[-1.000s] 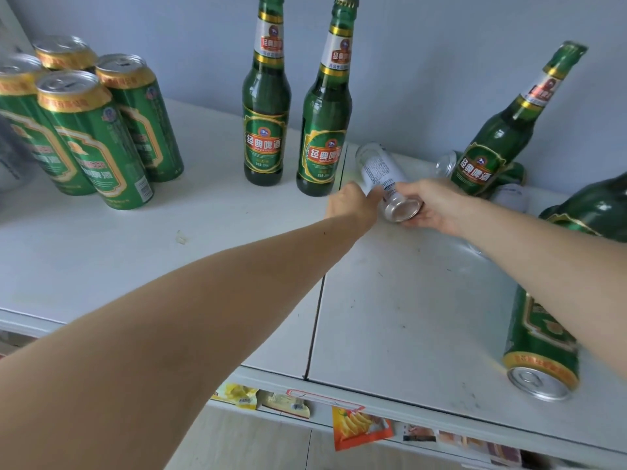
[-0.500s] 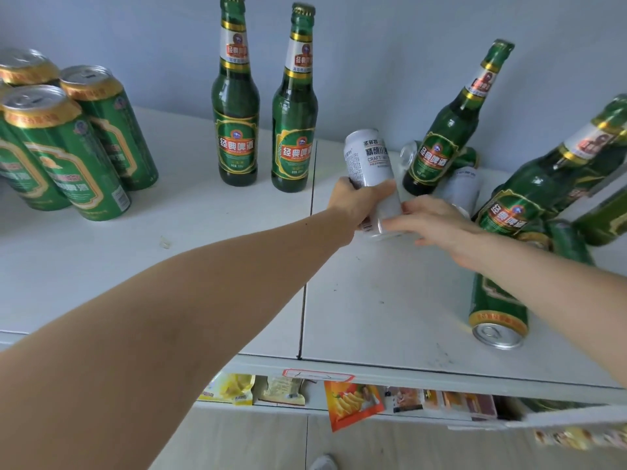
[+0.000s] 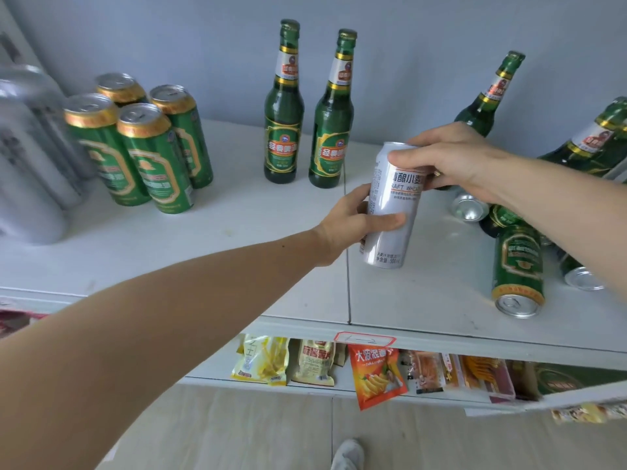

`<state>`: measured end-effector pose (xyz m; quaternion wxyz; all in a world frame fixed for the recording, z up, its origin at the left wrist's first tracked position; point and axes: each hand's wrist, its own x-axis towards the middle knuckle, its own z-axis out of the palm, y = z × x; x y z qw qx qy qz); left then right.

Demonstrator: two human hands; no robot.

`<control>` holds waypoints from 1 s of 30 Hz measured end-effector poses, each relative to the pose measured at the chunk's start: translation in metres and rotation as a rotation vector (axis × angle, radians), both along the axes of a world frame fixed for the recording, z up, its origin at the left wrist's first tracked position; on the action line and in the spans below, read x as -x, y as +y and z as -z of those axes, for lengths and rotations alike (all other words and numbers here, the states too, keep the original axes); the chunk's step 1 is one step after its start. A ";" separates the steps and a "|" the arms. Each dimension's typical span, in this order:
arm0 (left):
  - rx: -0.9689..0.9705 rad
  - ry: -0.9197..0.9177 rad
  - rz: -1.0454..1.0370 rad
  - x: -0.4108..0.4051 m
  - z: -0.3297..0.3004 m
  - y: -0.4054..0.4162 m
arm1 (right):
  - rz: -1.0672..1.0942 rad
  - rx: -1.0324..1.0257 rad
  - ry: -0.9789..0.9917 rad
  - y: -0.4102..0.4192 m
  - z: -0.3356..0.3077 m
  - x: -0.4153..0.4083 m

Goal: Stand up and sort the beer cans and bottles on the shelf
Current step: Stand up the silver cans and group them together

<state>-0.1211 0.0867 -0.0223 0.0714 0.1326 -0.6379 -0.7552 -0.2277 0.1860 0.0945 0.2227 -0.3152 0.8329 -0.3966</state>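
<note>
While both hands hold it just above the white shelf (image 3: 210, 239), the silver can (image 3: 390, 212) stands nearly upright, its face printed with Chinese characters over the English words "RAFT WHEA", cut short by the fingers, and small print near the base that ends in "500". The left hand (image 3: 353, 222) wraps the can's lower half, thumb across the front, and the right hand (image 3: 454, 161) clasps its top from the right. Two upright green bottles (image 3: 307, 106) behind it wear red-banded labels with Chinese writing too blurred to read. Four green cans (image 3: 142, 144) with gold rims stand grouped at the left, beside blurred silver cans (image 3: 30, 157) at the edge of view. On the right, leaning bottles (image 3: 488, 100), a lying green can (image 3: 517, 269) and another lying silver can (image 3: 470, 206) form a jumble. A red-outlined tag (image 3: 364, 339) on the shelf's front edge carries handwriting that looks like "1-2". Below hang snack packets (image 3: 376, 374) in yellow and orange, above a pale wood-look floor where a grey shoe (image 3: 346, 456) shows. A plain blue-grey wall backs the shelf. Half a second ago the right hand lay low beside the can's base; now it has climbed to the rim, the can sits higher off the shelf, and the view has swung left.
</note>
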 end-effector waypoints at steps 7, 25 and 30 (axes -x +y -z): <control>0.140 -0.021 -0.189 -0.063 -0.009 -0.039 | -0.101 0.041 0.028 -0.052 -0.006 -0.064; 0.354 -0.095 -0.661 -0.265 -0.018 -0.147 | -0.545 -0.163 0.368 -0.203 -0.031 -0.234; 0.365 -0.097 -0.664 -0.321 -0.029 -0.176 | -0.600 -0.187 0.413 -0.237 -0.045 -0.287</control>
